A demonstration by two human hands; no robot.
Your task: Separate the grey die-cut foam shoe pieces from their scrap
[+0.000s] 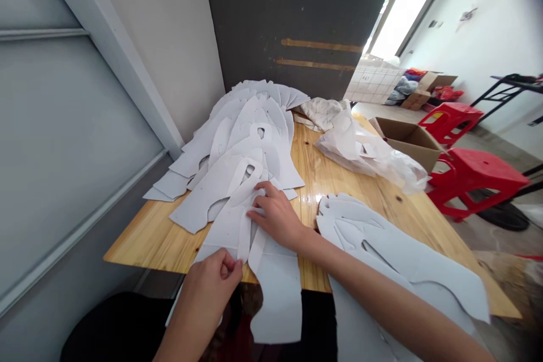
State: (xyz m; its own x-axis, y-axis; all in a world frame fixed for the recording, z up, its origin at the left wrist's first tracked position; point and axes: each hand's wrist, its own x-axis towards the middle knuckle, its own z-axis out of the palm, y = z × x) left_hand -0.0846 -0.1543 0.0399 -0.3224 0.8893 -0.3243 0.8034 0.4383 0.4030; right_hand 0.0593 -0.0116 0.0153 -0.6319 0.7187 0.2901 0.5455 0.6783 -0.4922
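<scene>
My left hand [214, 280] is closed at the table's front edge, thumb and index finger pinching the lower end of a narrow strip on a white cut-out sheet [218, 229]. Above it to the right, my right hand [274, 212] rests on the same white piece, its fingers bent and apart. A curved leg of white sheet [280, 294] hangs past the table edge below my right hand. Behind both hands lies a large overlapping pile of white cut-out sheets [254, 119], some with small oval holes.
More white cut-outs [424, 260] lie at the right of the wooden table [148, 243]. A clear plastic bag [369, 150] and a crumpled cloth [322, 112] sit farther back. Beyond are a cardboard box [409, 138] and red stools [483, 172]. A dark panel [297, 5] stands behind.
</scene>
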